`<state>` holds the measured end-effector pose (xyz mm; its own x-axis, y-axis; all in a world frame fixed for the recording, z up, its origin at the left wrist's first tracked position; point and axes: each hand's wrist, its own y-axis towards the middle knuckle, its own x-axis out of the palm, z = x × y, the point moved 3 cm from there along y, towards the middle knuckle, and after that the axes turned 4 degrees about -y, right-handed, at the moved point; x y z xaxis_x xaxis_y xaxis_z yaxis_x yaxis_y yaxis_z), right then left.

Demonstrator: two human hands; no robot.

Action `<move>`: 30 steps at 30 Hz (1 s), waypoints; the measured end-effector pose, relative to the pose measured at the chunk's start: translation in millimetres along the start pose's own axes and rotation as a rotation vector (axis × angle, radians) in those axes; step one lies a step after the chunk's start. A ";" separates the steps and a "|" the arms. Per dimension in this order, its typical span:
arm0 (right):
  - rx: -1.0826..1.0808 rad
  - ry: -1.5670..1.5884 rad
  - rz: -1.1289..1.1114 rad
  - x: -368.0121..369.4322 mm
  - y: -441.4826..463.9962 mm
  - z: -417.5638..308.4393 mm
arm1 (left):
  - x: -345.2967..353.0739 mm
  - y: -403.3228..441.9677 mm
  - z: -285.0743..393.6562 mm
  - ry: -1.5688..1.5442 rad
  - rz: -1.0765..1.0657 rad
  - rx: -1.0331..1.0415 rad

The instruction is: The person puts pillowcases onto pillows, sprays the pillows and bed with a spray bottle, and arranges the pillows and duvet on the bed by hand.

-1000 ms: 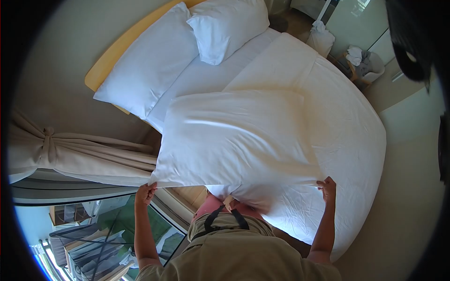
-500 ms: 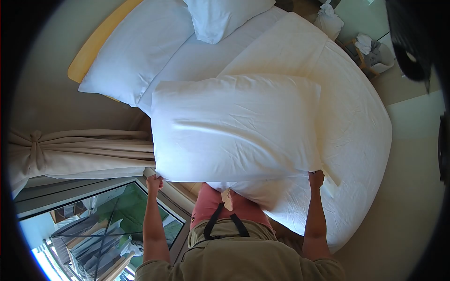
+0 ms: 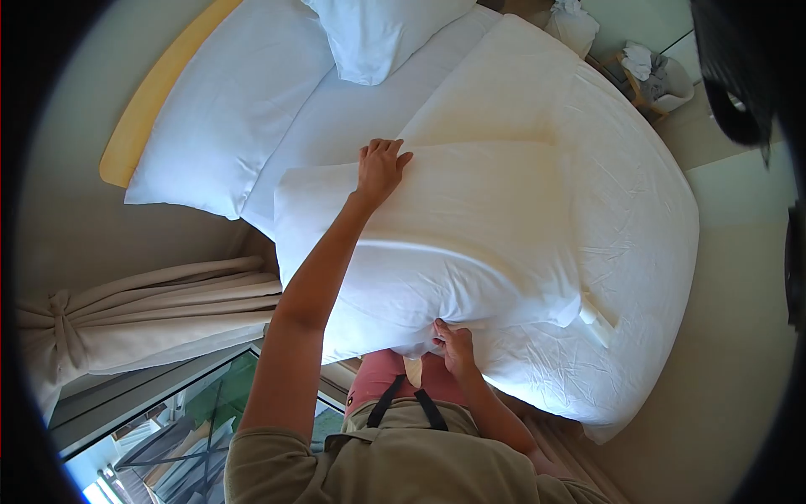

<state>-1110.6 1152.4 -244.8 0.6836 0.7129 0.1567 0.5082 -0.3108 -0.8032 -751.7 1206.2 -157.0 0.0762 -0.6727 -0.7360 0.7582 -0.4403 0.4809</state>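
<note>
A white pillow (image 3: 495,210) lies on the near side of the bed, with a curved crease across its middle. My left hand (image 3: 382,172) rests on the far part of this pillow, fingers extended and apart, the arm reaching across its left side. At the near edge, close to my body, my right hand (image 3: 454,346) has its fingers closed on the pillow's fabric. The pillow's near edge bunches beside those fingers. What lies beneath the pillow is hidden.
Another white pillow (image 3: 227,109) leans by the yellow headboard (image 3: 138,126), with a further pillow (image 3: 382,34) beyond. The white duvet (image 3: 630,218) covers the right side. Tied beige curtains (image 3: 168,311) and a glass door (image 3: 193,445) stand left. A bin (image 3: 672,88) holds cloths.
My left hand has gone from the pillow's near left corner to its far part. My right hand has shifted from the near right corner to the middle of the near edge.
</note>
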 end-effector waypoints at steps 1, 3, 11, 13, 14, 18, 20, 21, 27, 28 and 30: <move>-0.066 -0.128 0.076 -2.1 -5.5 -1.0 | 12.8 12.2 -5.2 -0.009 -0.010 0.004; -0.132 -0.252 0.161 -11.2 -11.6 3.3 | 44.2 25.6 -19.0 -0.159 -0.425 -0.368; -0.187 -0.519 0.288 -54.0 -52.6 23.7 | 63.2 24.3 -14.8 -0.078 -0.262 -0.348; -0.155 -0.609 0.309 -63.8 -40.4 33.6 | 62.0 23.1 -7.1 -0.071 -0.225 -0.301; -0.056 -0.542 0.194 -68.5 -30.0 38.9 | 57.9 22.8 2.3 0.050 -0.207 -0.182; -0.513 -0.431 0.596 -157.1 6.0 -9.9 | -9.8 -7.2 73.4 0.102 0.016 0.151; -0.745 -0.434 0.855 -203.1 11.7 -72.5 | -50.2 -51.5 102.9 0.071 -0.049 0.130; -0.808 -0.511 0.826 -213.3 17.2 -101.6 | -68.2 -77.8 106.0 0.104 -0.052 0.048; -0.484 -0.599 0.433 -266.4 73.1 -133.1 | -132.3 -317.7 -14.6 0.329 0.247 -1.190; -0.452 -0.565 0.354 -271.4 74.9 -133.6 | -122.1 -398.0 -73.6 0.110 0.277 -1.297; -0.369 -0.690 0.197 -294.9 88.7 -131.6 | -128.7 -442.7 -81.6 -0.667 0.354 -1.337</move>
<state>-1198.2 831.8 -286.7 0.3620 0.8132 -0.4556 0.6343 -0.5731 -0.5189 -1044.3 1536.2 -314.1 0.3543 -0.9208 -0.1632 0.8008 0.3889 -0.4555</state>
